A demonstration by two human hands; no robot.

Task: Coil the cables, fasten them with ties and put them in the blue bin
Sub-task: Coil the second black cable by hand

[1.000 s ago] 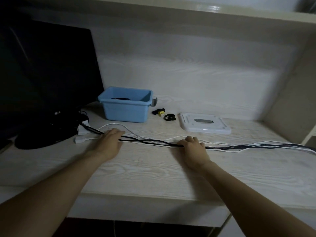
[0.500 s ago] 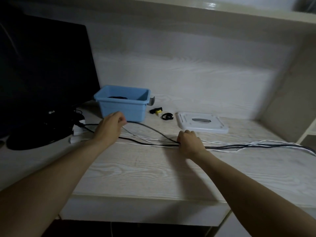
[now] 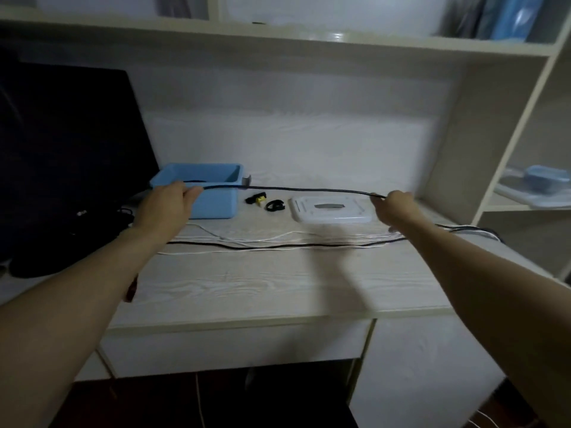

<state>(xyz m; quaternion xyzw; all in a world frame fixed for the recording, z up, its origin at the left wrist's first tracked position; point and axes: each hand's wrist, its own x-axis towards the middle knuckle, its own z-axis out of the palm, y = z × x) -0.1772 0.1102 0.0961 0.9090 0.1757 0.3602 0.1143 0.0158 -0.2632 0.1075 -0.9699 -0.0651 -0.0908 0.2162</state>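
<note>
A black cable [image 3: 309, 189] is stretched in the air above the desk between my two hands. My left hand [image 3: 165, 205] grips its left part in front of the blue bin [image 3: 213, 205]. My right hand [image 3: 394, 208] pinches its right part above the desk. The rest of the black cable and white cables [image 3: 278, 244] lie in long lines across the desk. Something dark lies inside the bin. Small black ties [image 3: 274, 206] and a black-and-yellow piece [image 3: 256, 199] sit just right of the bin.
A white flat device [image 3: 332, 210] lies behind the cables. A dark monitor [image 3: 61, 149] on a black stand fills the left. Shelves rise above and to the right, one holding a blue container [image 3: 547, 180]. The desk's front edge [image 3: 247, 319] is near me.
Both hands rose from the desk and spread apart, lifting the black cable taut between them. The right hand moved far right. The camera tilted up and back.
</note>
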